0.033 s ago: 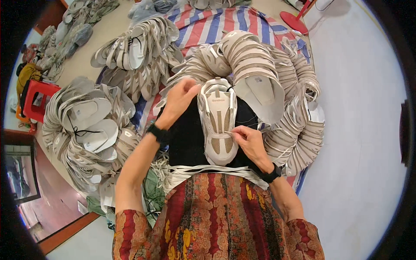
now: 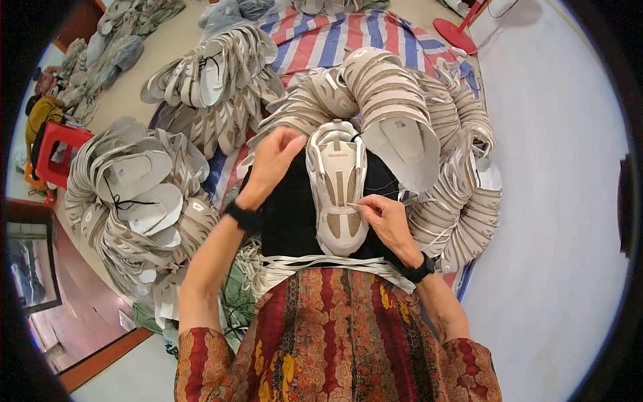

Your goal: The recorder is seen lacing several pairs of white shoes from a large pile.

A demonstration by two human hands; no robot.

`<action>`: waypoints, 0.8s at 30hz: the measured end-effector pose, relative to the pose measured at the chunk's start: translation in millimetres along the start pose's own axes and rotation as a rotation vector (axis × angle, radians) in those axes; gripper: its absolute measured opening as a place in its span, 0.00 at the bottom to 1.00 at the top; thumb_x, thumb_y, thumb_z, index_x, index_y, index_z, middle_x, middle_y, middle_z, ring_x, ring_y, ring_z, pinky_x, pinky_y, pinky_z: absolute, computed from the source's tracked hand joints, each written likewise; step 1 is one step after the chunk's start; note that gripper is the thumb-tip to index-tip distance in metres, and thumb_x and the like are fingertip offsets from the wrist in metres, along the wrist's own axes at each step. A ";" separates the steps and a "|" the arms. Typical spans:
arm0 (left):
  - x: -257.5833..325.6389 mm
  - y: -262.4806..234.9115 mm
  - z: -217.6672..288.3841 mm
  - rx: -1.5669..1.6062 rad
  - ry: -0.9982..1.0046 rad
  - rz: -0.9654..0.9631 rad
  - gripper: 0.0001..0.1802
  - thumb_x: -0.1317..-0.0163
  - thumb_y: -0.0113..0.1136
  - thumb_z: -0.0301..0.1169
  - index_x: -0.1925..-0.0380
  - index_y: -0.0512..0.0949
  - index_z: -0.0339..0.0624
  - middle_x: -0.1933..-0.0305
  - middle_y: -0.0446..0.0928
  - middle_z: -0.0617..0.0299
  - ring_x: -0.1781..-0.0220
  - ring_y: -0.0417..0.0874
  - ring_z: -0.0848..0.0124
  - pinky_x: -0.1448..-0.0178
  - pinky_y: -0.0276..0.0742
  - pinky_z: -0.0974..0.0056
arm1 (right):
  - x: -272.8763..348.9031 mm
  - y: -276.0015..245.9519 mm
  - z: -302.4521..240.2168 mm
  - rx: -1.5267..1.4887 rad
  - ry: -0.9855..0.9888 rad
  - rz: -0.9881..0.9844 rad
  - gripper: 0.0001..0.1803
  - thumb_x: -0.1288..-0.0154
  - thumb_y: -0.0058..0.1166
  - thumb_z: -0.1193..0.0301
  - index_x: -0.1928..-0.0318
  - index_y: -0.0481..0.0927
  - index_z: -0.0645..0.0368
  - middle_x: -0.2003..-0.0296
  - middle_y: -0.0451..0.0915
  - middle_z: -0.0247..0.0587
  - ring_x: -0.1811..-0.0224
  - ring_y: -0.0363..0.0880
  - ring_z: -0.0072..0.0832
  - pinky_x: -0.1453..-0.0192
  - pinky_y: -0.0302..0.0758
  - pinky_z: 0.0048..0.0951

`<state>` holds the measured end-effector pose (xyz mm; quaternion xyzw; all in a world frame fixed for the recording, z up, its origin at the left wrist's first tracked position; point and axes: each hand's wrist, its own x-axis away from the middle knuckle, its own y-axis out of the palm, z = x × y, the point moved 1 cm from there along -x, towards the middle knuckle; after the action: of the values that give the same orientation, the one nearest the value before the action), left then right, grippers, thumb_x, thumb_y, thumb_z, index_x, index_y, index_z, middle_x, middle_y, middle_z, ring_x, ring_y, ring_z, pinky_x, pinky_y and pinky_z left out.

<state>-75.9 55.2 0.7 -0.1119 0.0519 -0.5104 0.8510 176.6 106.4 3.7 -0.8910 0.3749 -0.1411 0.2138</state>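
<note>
A beige and white shoe upper [image 2: 340,174] with tan mesh panels lies toe toward me on a black cloth [image 2: 284,224] over my lap. My right hand [image 2: 385,220] is at its right side, thumb and finger pinched on the end of a thin pale lace [image 2: 352,204] at the lower eyelets. Beside the upper's far left edge, my left hand [image 2: 274,161] is raised with its fingers curled together. Whatever it may grip is too small to make out. Across my lap lie several loose pale laces [image 2: 321,262].
Bundled shoe uppers [image 2: 388,87] arch just beyond the cloth, and more stacks [image 2: 120,201] lie at the left. Further stacks [image 2: 455,208] stand to the right. Striped plastic sheeting [image 2: 335,37] spreads underneath. A red stool [image 2: 57,154] is at far left, a red round base [image 2: 455,37] at far right.
My left hand and forearm have shifted very slightly to the left and down. My right hand and the shoe upper look the same.
</note>
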 end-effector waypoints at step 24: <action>75.1 46.8 -4.8 0.033 -0.355 -0.321 0.11 0.43 0.55 0.29 0.75 0.74 0.30 0.79 0.75 0.60 0.78 0.77 0.75 0.76 0.77 0.71 | -1.4 20.8 -10.2 0.225 -0.230 0.162 0.05 0.49 0.51 0.75 0.73 0.73 0.65 0.78 0.73 0.48 0.76 0.74 0.36 0.72 0.69 0.30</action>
<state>-1.2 9.7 -13.4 -0.1927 -0.1254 -0.6122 0.7565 158.8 91.5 2.4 -0.8385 0.4004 -0.0616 0.3645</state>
